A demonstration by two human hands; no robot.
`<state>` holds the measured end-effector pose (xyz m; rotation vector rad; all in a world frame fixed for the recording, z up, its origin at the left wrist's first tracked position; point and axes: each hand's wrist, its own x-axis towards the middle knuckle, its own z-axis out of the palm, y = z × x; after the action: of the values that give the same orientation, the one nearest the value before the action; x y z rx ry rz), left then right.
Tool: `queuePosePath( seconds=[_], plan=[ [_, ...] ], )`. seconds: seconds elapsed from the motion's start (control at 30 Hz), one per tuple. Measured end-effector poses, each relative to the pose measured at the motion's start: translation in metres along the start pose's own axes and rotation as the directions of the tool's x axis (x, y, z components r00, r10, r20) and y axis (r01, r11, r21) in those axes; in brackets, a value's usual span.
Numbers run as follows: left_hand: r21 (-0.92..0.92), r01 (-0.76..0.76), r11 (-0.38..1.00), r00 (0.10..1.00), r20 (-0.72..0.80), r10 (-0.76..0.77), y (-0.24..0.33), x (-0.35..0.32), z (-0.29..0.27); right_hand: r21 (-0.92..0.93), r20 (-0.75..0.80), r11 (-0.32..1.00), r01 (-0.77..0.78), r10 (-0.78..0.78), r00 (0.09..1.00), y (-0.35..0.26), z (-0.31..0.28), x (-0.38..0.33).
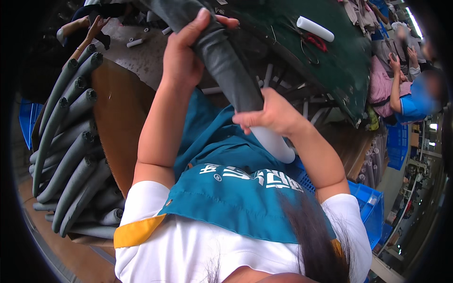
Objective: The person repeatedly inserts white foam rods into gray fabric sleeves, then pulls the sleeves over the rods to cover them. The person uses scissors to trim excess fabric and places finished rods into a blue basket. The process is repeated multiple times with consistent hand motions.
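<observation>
A long dark grey fabric sleeve (226, 70) runs slantwise from the top of the view down to the right, in front of my chest. Out of its lower end sticks a smooth white foam roll (276, 145). Higher up, my left hand (185, 56) is closed round the grey sleeve, thumb along its top. My right hand (271, 115) grips the sleeve's lower edge, where the fabric meets the white roll. The upper end of the sleeve runs out of the picture.
A cardboard box (120, 113) on the left holds several grey covered rolls (71, 165). Scissors with red handles (315, 42) and a white roll (315, 28) lie on a dark green table (344, 70). Blue crates (370, 203) stand at right. Other people work nearby.
</observation>
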<state>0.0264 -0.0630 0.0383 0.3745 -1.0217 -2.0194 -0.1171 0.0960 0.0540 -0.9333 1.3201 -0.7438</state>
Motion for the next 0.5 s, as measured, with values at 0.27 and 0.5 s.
queuePosePath(
  seconds=[0.27, 0.5],
  plan=[
    [-0.111, 0.077, 0.991, 0.995, -0.051, -0.083, -0.034, -0.018, 0.006, 0.118, -0.044, 0.990, -0.083, 0.089, 0.995, 0.044, 0.008, -0.018],
    [-0.085, 0.200, 0.976, 0.980, 0.017, -0.199, -0.072, -0.056, 0.034, 0.184, -0.196, 0.978, 0.102, -0.065, 0.978, 0.035, -0.001, -0.004]
  ],
)
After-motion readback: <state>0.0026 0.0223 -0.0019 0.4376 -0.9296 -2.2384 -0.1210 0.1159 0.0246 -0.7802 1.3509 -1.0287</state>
